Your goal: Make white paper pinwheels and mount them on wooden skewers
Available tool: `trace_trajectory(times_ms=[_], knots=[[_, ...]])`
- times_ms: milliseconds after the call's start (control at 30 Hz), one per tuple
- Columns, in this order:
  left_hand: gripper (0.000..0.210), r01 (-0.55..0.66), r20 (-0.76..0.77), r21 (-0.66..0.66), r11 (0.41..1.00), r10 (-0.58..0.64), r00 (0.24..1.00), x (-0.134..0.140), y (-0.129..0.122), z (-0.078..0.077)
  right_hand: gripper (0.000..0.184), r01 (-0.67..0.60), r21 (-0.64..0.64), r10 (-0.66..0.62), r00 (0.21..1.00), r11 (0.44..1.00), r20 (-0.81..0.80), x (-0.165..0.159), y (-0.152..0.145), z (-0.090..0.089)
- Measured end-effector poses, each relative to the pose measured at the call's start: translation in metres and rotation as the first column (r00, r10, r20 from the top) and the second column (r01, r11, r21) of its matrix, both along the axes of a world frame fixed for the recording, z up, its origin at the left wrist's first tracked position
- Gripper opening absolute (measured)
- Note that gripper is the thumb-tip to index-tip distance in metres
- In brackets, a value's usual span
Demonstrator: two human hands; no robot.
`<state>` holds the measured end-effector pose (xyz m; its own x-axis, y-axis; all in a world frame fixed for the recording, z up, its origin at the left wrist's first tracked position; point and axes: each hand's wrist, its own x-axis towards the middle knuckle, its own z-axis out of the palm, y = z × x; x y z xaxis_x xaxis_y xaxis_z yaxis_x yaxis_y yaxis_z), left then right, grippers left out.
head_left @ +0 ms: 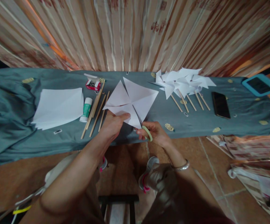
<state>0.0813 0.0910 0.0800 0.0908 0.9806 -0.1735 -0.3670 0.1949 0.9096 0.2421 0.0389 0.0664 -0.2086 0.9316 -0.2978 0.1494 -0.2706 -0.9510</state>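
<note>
Clock centred on the paper square, 12 pointing away from the person. Nearest: two shoes (pixel 146 172) resting on the tiled floor (pixel 195 158) around 6.

Right hand (pixel 154 132) is sitting at 5, fingers closing round the green handle of the scissors (pixel 147 133). Blades are mostly hiding, so can't tell how far they're opening; they're lining up with the slit at the sheet's near corner. Left hand (pixel 111 124) is pinching the sheet from 7, thumb lying on top, other fingers hiding underneath.

Paper square (pixel 140 91) is lying over the middle of the bench (pixel 190 124), at least its near edge being held up. Progress: three slits are showing, running in from 11, 9 and 5 and stopping short of the centre. Corner at 2 is showing a crease only, so I'm judging that one uncut. No tips folding in, no pin, no stick on it. Sheet is looking plain white, clean-edged, flaps lifting slightly.

Further out, at 9: loose wooden sticks (pixel 94 109), then a green-and-white glue stick (pixel 86 109), then a paper stack (pixel 59 107), looking uncut. At 3: black smartphone (pixel 221 105), blue-framed device (pixel 260 84) beyond.

Farther back: red pin box (pixel 93 84) standing open at 10; assembled white pinwheels (pixel 182 81) overlapping at 2, five sticks showing. Striped curtain (pixel 135 34) is hanging behind at 12.
</note>
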Motion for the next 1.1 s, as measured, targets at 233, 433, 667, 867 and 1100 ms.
trace_trajectory(times_ms=[233, 433, 667, 867, 1100], knots=[[0.031, -0.007, -0.001, -0.017, 1.000, 0.007, 1.000, 0.000, -0.001, -0.001, 0.047, -0.006, -0.010, 0.006, 1.000, 1.000, -0.006, 0.000, -0.001, -0.002], [0.038, -0.026, -0.003, 0.001, 1.000, 0.026, 1.000, 0.001, 0.000, -0.001, 0.047, -0.014, 0.006, 0.014, 1.000, 1.000, 0.014, 0.000, 0.000, -0.001], [0.026, 0.025, -0.012, -0.010, 1.000, -0.025, 1.000, -0.001, 0.000, 0.000, 0.050, -0.032, -0.015, 0.032, 0.999, 0.999, -0.012, 0.001, 0.000, -0.003], [0.026, -0.019, -0.008, 0.014, 1.000, 0.019, 1.000, -0.002, 0.005, 0.000, 0.057, -0.176, -0.098, 0.170, 0.983, 0.979, -0.072, 0.008, -0.003, 0.008], [0.033, -0.105, 0.065, 0.101, 0.989, 0.099, 0.993, -0.014, 0.020, 0.006, 0.058, -0.268, -0.166, 0.245, 0.958, 0.949, -0.146, 0.035, -0.007, 0.010]])
